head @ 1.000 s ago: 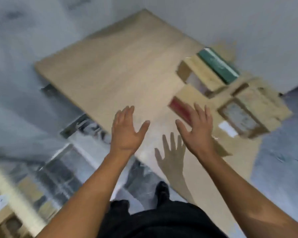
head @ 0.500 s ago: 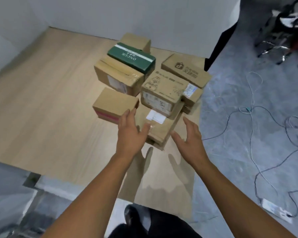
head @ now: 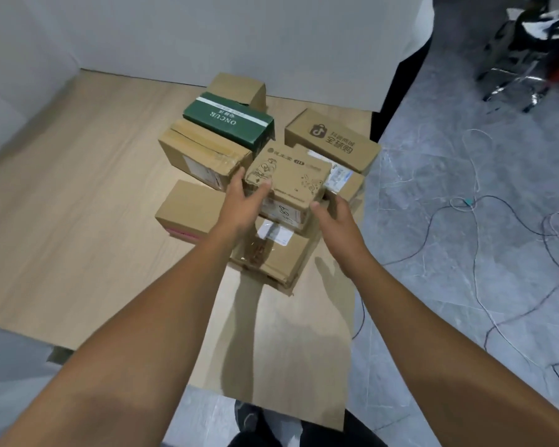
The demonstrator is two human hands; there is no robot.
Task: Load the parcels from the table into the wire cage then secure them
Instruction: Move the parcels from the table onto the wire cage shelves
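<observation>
Several cardboard parcels are clustered at the right end of the wooden table [head: 78,204]. On top of the pile sits a brown box with cartoon print [head: 291,175]. My left hand [head: 242,201] grips its near left corner, thumb on the front face. My right hand [head: 333,214] holds its right side, with the fingers curled behind the edge. Under it lies a flat taped parcel [head: 271,256]. Around it are a green box [head: 229,124], a taped brown box [head: 204,153], a logo-printed box [head: 333,140] and a box with a pink stripe [head: 191,211]. No wire cage shows.
A white partition [head: 207,37] stands behind the table. Loose cables [head: 497,221] trail over the grey floor on the right, and a chair base with dark gear [head: 530,43] is at the top right. My feet are at the table's near edge.
The view swung from the table's bare end to the parcel pile. Both hands, open and spread before, reached forward and took hold of the printed box's two sides.
</observation>
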